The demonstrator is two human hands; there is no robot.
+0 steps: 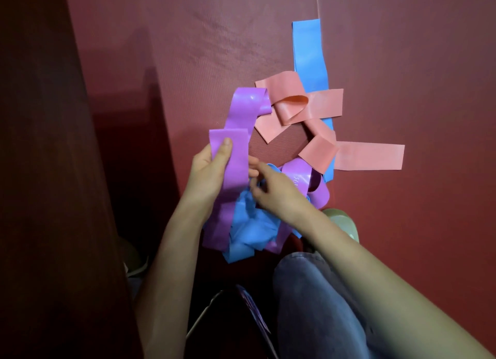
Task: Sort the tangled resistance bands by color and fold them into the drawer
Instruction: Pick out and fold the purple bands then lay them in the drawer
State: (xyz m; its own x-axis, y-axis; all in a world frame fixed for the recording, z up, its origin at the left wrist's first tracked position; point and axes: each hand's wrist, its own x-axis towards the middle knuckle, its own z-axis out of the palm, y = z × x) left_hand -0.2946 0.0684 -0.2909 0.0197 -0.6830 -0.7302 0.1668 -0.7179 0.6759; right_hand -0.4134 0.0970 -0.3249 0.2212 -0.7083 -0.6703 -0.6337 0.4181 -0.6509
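Hands working a tangle of flat rubber bands over a dark red mat (204, 50).
Left hand (212, 171) grips the wide purple rubber band (236, 157); right hand (276, 189) pinches crumpled blue band (249, 230). Beyond, salmon-pink band (298, 106) crosses a long flat blue strip (308, 53).
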